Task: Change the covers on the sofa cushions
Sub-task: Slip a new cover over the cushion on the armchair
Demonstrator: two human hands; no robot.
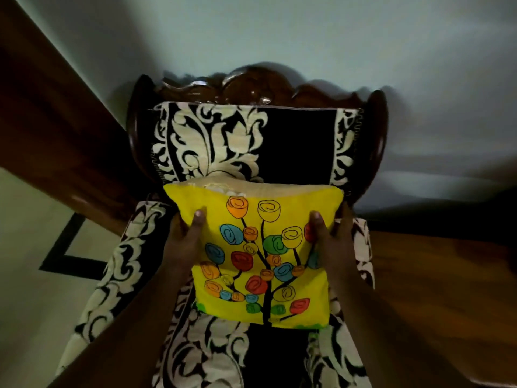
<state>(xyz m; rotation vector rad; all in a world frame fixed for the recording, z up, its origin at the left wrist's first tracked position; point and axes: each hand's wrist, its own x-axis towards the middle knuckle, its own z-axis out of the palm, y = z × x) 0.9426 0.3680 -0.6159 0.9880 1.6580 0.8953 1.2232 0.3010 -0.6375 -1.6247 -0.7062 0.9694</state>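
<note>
A cushion (260, 261) in a bright yellow cover printed with a black tree and coloured spirals is held upright over the seat of an armchair (251, 141). At its top edge a strip of beige inner cushion (279, 189) shows above the yellow cover. My left hand (187, 236) grips the cushion's left side, thumb on the front and fingers hidden behind. My right hand (330, 236) grips the right side the same way. The cushion's top leans near the chair's backrest.
The armchair has black upholstery with cream leaf patterns and a carved dark wooden frame (246, 88). A pale wall (307, 37) stands behind it. Dark wooden furniture (42, 107) runs along the left, a wooden surface (447, 275) lies at the right, and pale floor (33, 247) shows lower left.
</note>
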